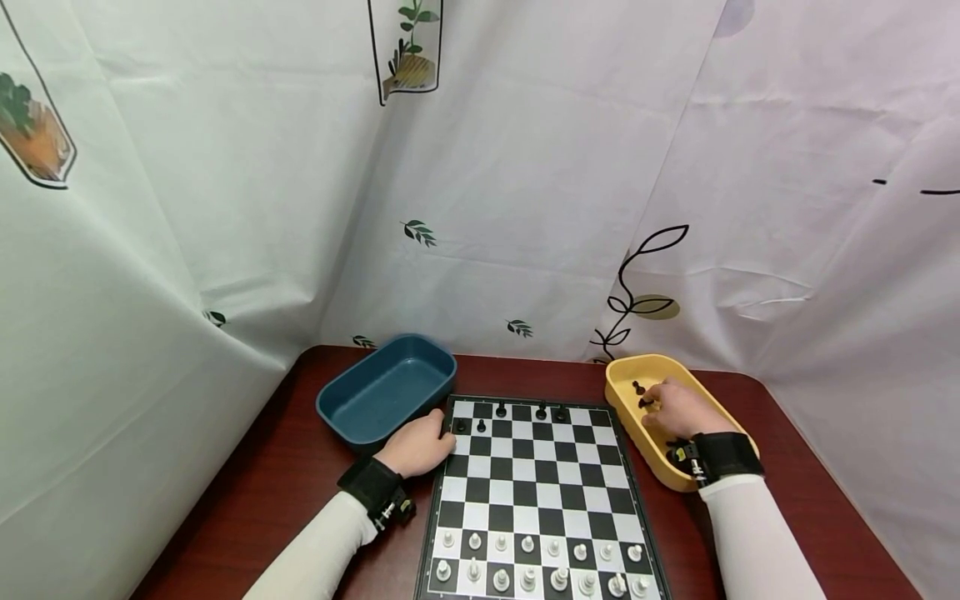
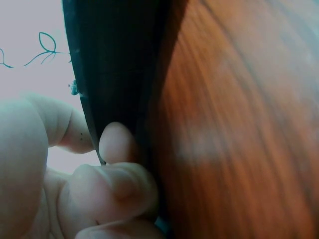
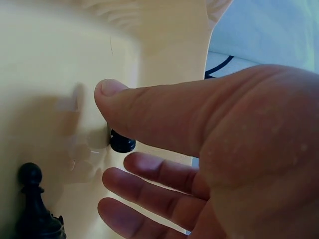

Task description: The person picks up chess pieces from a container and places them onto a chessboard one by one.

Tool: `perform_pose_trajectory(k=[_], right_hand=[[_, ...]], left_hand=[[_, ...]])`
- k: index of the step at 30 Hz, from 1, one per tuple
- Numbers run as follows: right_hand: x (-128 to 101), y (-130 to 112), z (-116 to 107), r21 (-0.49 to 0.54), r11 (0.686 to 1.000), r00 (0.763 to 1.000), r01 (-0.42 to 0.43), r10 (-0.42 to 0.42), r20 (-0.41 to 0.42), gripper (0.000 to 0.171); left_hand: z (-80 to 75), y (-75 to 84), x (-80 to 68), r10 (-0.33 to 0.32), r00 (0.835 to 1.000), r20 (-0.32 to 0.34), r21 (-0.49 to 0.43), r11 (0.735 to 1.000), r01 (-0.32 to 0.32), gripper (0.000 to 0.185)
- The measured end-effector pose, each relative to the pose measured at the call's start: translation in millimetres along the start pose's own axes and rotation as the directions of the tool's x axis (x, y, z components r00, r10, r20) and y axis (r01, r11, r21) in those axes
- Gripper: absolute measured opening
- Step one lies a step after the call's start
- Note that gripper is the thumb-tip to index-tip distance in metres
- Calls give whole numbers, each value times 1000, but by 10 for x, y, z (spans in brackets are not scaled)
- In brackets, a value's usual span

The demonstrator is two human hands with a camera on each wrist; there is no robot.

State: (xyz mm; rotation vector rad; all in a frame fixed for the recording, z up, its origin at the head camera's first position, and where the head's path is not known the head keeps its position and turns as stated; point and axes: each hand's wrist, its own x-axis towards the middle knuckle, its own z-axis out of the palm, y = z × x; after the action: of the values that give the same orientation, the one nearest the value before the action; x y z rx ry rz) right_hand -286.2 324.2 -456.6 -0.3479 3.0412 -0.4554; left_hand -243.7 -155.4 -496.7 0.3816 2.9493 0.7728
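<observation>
white pieces: the small white plastic chess pieces (image 1: pixel 528 563) sit in two rows at the near edge of the black-and-white checkered chessboard (image 1: pixel 540 492), pretty much the starting layout, so that end needs no hands.

left hand: the left hand (image 1: pixel 420 443) rests at the board's far left corner with fingers curled; in the left wrist view they're pressed against the dark board edge (image 2: pixel 117 74), looks like it's bracing the board. Nothing is pinched that I can see.

right hand: the right hand (image 1: pixel 675 408) is down inside the yellow oval plastic tray (image 1: pixel 626 375) just right of the board. Wrist view shows thumb (image 3: pixel 149 107) and fingers spread apart, closing on a small black chess piece (image 3: pixel 122 143) but not clamped on it yet. Another black pawn (image 3: pixel 31 199) stands close by in the tray.

black pieces on board: only a few black chess pieces (image 1: pixel 540 412) stand in the far two rows, with lots of vacant squares.

blue tray: the dark blue rectangular plastic tray (image 1: pixel 386 387) sits off the far left corner, just beyond the left hand.

room: the middle ranks are open, the reddish-brown wooden table (image 1: pixel 285 475) has free strips on both sides, and the white printed curtain (image 1: pixel 525 208) closes in behind.
</observation>
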Motion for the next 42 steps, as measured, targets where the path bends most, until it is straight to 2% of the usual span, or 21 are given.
perform_pose_trajectory(k=[3, 7, 10, 14, 19, 23, 27, 32, 38, 42], right_hand=[[5, 12, 14, 1, 1000, 1000, 4, -4, -14, 40], [7, 25, 32, 8, 998, 998, 60, -60, -32, 38], [7, 11, 20, 26, 996, 996, 86, -86, -4, 39], [10, -9, -8, 55, 997, 998, 49, -52, 46, 35], [6, -9, -10, 56, 997, 998, 44, -46, 31, 33], [6, 4, 8, 30, 990, 991, 135, -135, -26, 38], [13, 9, 25, 19, 976, 975, 218, -216, -48, 36], [18, 9, 35, 24, 977, 976, 213, -212, -50, 34], [11, 0, 17, 44, 985, 986, 164, -163, -28, 30], [23, -2, 11, 46, 988, 989, 147, -147, -6, 18]], left_hand=[[-8, 10, -5, 1, 1000, -6, -2, 1000, -1, 43], [-11, 16, -8, 4, 1000, -9, 1, 1000, -4, 41], [-13, 23, -13, 2, 1000, -7, -2, 1000, -2, 42], [-21, 32, -20, 1, 1000, -5, -13, 1000, -1, 44], [-6, 16, -14, 7, 1000, -10, -11, 1000, -8, 44], [14, -3, 1, 16, 1000, -13, -6, 1000, -16, 39], [24, -12, 11, 21, 1000, -15, -3, 1000, -21, 36], [19, -17, 10, 17, 1000, -14, -2, 1000, -17, 36], [4, 2, -3, 14, 1000, -12, -6, 1000, -14, 37], [10, -3, 6, 16, 1000, -13, -3, 1000, -16, 38]])
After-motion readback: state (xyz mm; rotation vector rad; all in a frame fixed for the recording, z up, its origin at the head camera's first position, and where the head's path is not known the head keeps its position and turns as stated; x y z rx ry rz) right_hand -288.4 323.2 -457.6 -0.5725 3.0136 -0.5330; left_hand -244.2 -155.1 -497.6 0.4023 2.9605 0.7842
